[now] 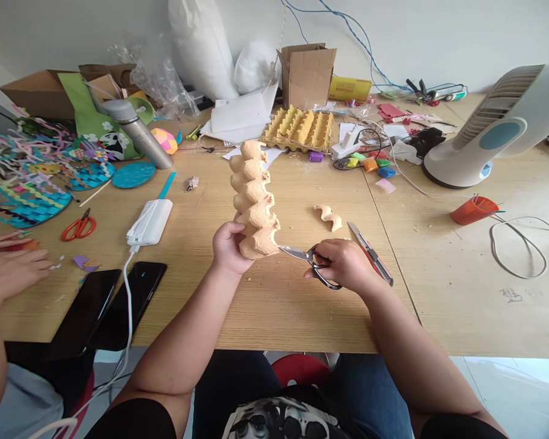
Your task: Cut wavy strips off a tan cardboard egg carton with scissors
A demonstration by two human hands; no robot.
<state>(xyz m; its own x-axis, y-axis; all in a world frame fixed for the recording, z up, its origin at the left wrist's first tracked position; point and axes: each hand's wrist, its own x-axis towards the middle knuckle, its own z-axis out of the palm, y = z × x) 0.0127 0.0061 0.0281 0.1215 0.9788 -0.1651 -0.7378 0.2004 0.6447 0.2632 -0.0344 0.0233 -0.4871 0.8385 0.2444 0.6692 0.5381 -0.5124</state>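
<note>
My left hand (229,247) grips the near end of a tan egg carton strip (255,204) and holds it up above the table. The strip's right edge is ragged. Around the handles of a pair of black-handled scissors (297,252) my right hand (343,263) is closed. The scissors' tip meets the strip's lower right edge; how far the blades are apart is hard to tell. A torn carton scrap (328,217) lies on the table beyond my right hand. Just right of that hand rests a red and black utility knife (371,255), its blade showing.
A yellow egg tray (299,129) sits at the back before a cardboard box (307,76). On the right stand a white fan (480,140) and an orange cup (473,210). Phones (130,305), a power bank (150,221), red scissors (78,227) and another person's hands (16,265) are at left.
</note>
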